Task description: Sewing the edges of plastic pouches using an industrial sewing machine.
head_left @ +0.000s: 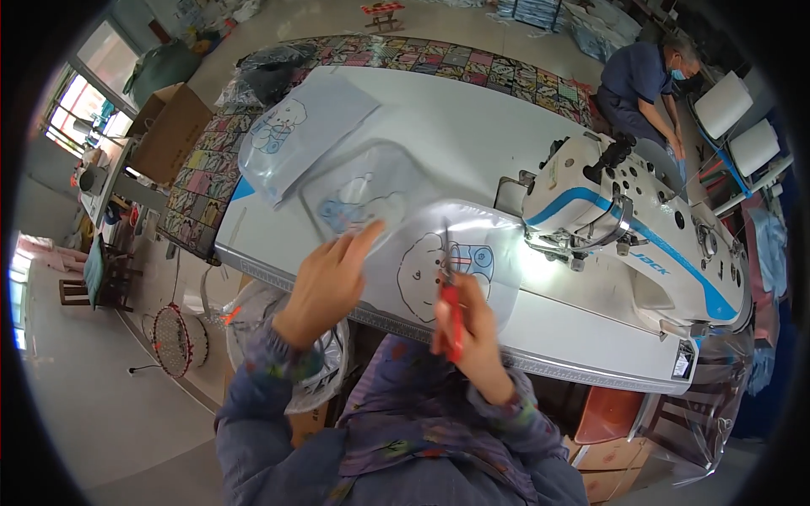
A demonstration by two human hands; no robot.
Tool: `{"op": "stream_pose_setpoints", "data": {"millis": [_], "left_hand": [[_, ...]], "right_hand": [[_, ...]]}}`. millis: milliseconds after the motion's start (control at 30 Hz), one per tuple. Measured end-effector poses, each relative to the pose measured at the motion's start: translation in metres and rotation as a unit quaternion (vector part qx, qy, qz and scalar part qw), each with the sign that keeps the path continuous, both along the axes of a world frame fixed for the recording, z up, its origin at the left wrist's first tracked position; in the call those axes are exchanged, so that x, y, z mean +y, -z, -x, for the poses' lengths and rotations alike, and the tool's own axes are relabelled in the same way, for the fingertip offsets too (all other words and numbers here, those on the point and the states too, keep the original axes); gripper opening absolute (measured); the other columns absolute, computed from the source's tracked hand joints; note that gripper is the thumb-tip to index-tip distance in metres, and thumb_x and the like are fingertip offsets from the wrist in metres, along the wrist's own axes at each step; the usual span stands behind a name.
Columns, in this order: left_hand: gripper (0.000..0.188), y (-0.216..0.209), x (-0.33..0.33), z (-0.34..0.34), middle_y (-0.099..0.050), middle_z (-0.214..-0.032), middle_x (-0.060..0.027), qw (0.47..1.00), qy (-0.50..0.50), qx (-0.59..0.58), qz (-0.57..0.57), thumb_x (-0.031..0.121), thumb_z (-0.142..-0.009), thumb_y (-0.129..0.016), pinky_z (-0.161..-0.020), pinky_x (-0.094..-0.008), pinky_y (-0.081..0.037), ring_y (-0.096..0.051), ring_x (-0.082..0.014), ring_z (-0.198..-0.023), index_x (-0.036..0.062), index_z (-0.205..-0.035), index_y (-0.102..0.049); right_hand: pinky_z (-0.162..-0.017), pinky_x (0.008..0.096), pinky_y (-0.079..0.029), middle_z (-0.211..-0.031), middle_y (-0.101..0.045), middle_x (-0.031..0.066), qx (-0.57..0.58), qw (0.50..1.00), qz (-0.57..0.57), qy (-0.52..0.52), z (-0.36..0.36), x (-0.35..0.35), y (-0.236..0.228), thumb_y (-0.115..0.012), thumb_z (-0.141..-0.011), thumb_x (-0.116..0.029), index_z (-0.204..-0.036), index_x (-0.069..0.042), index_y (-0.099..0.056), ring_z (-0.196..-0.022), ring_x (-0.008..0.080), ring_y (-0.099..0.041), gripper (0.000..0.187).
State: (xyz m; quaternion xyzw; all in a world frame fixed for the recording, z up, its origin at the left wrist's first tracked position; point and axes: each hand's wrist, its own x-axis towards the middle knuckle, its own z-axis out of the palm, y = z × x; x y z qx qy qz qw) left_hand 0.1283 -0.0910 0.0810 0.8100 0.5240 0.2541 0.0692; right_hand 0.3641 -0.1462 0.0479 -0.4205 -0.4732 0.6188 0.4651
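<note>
My right hand (477,333) is closed round red-handled scissors (453,316), their blades pointing away from me. Beneath them a pale translucent plastic piece (506,291) printed with a cartoon animal lies on the white sewing table (472,105). My left hand (325,287) has its fingers stretched out, the index finger reaching the near edge of a second printed plastic piece (342,190). That piece is blurred, and whether the fingertip presses on it I cannot tell. Farther left lies a stack of similar printed plastic (329,110).
A white and blue sewing machine (591,198) with its lamp lit stands right of my hands. A ruler strip (405,325) runs along the table's front edge. Below on the left is a bin with a plastic liner (329,379). Another person (637,84) bends over work at the far right.
</note>
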Motion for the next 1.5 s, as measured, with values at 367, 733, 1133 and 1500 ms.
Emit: {"op": "stream_pose_setpoints", "data": {"millis": [367,733,1133,1500], "left_hand": [[0.089,0.239,-0.174,0.159,-0.064,-0.111,-0.0192,0.913,-0.361,0.106,0.158,-0.019,-0.084,-0.051,-0.082,-0.0536,-0.051,-0.065,-0.0435,-0.098,0.0223,-0.163,-0.045],[0.05,0.344,-0.176,0.195,-0.064,-0.119,-0.0237,0.853,-0.492,0.053,0.168,0.018,-0.107,-0.065,-0.089,-0.0509,-0.052,-0.063,-0.0398,-0.112,-0.001,-0.151,-0.05],[0.021,0.047,-0.018,-0.04,-0.066,-0.118,-0.0161,0.983,-0.001,-0.172,-0.07,-0.003,-0.093,-0.07,-0.087,-0.0378,-0.053,-0.066,-0.0286,-0.101,0.0035,-0.112,-0.073],[0.041,0.066,0.033,-0.09,-0.061,-0.151,-0.0006,0.979,0.195,-0.024,0.057,0.02,-0.09,-0.078,-0.126,-0.0639,-0.025,-0.05,-0.0312,-0.147,0.0254,-0.131,-0.076]], "right_hand": [[-0.071,0.0398,-0.053,-0.103,-0.069,0.0159,-0.618,0.748,-0.096,0.224,-0.215,-0.043,-0.009,-0.074,-0.094,-0.007,-0.137,-0.005,-0.066,-0.075,0.0321,-0.065,0.044],[-0.096,0.0423,-0.057,-0.129,-0.07,0.02,-0.516,0.797,-0.265,0.167,-0.154,0.001,-0.011,-0.07,-0.096,-0.001,-0.128,0.002,-0.07,-0.115,0.0397,-0.069,0.032],[-0.107,0.0462,-0.052,-0.141,-0.066,0.0167,-0.518,0.782,-0.346,-0.004,-0.128,0.049,0.017,-0.078,-0.092,-0.016,-0.137,-0.002,-0.065,-0.127,0.0388,-0.064,0.049],[-0.102,0.0443,-0.056,-0.136,-0.069,0.016,-0.515,0.781,-0.353,0.008,-0.132,0.051,0.024,-0.079,-0.09,-0.015,-0.133,-0.002,-0.068,-0.121,0.0374,-0.068,0.046]]}}
